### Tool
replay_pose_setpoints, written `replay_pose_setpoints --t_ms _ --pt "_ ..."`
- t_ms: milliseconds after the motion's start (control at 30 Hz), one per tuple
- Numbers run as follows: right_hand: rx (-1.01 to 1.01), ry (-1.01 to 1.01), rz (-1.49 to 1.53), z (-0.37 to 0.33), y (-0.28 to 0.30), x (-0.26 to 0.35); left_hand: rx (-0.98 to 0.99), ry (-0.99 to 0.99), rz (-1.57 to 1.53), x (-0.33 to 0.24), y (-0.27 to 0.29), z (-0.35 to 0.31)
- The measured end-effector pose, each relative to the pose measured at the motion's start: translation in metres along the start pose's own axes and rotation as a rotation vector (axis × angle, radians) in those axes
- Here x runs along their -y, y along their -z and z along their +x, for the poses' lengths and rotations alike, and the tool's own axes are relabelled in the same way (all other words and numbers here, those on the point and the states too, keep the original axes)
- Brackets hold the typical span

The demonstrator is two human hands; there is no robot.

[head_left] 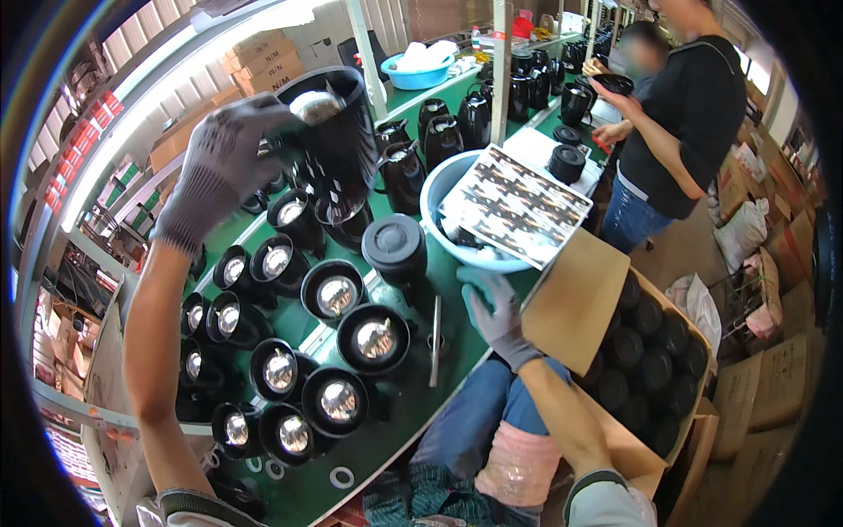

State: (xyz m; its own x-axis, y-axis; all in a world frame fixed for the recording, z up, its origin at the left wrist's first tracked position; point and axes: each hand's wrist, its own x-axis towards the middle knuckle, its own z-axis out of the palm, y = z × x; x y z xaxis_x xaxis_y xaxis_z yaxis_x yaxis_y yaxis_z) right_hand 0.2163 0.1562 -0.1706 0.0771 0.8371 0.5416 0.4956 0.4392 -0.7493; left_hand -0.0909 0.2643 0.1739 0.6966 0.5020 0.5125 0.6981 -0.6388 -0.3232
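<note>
My left hand [235, 145], in a grey glove, is raised over the bench and closed on the rim of a black vacuum jug body [338, 145]. A shiny silver liner shows inside the jug's mouth. My right hand [498, 318], gloved too, hovers at the bench edge just below the light blue basin [432, 198]; its fingers are stretched and nothing is in them. Several black jug bodies with silvery liners, one of them a near jug [373, 338], stand upright below my left hand. A black lidded piece [394, 246] and a metal rod [435, 341] are between my hands.
A sheet of printed labels [520, 200] lies across the basin. At the right, an open carton [637, 378] holds several round black parts. White rings [342, 477] lie near the front edge. A person [676, 123] in black stands beyond the bench, beside finished-looking jugs [474, 119].
</note>
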Motion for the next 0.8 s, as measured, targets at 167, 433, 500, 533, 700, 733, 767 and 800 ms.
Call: replay_pose_setpoints --t_ms 167,433,500,533,700,733,767,800 --pt "0.084 0.410 -0.199 -0.003 0.104 0.178 0.219 -0.245 -0.323 -0.124 0.051 -0.072" --pt "0.287 0.210 -0.124 -0.158 0.165 0.175 0.133 -0.431 -0.651 -0.252 0.032 -0.122" --pt "0.179 0.002 -0.066 -0.207 0.184 0.177 0.063 -0.045 -0.781 -0.262 0.013 -0.153" --pt "0.076 -0.039 0.018 -0.222 0.191 0.183 0.029 0.087 -0.950 -0.258 -0.019 -0.176" --pt "-0.205 -0.340 0.268 -0.277 0.178 0.197 0.377 0.350 -1.604 -0.333 -0.065 -0.268" --pt "-0.212 -0.362 0.294 -0.281 0.179 0.203 0.405 0.450 -1.733 -0.345 -0.077 -0.267" --pt "-0.226 -0.378 0.314 -0.284 0.174 0.205 0.420 0.551 -1.850 -0.349 -0.086 -0.267" --pt "-0.237 -0.397 0.331 -0.288 0.169 0.208 0.439 0.626 -1.950 -0.353 -0.093 -0.267"
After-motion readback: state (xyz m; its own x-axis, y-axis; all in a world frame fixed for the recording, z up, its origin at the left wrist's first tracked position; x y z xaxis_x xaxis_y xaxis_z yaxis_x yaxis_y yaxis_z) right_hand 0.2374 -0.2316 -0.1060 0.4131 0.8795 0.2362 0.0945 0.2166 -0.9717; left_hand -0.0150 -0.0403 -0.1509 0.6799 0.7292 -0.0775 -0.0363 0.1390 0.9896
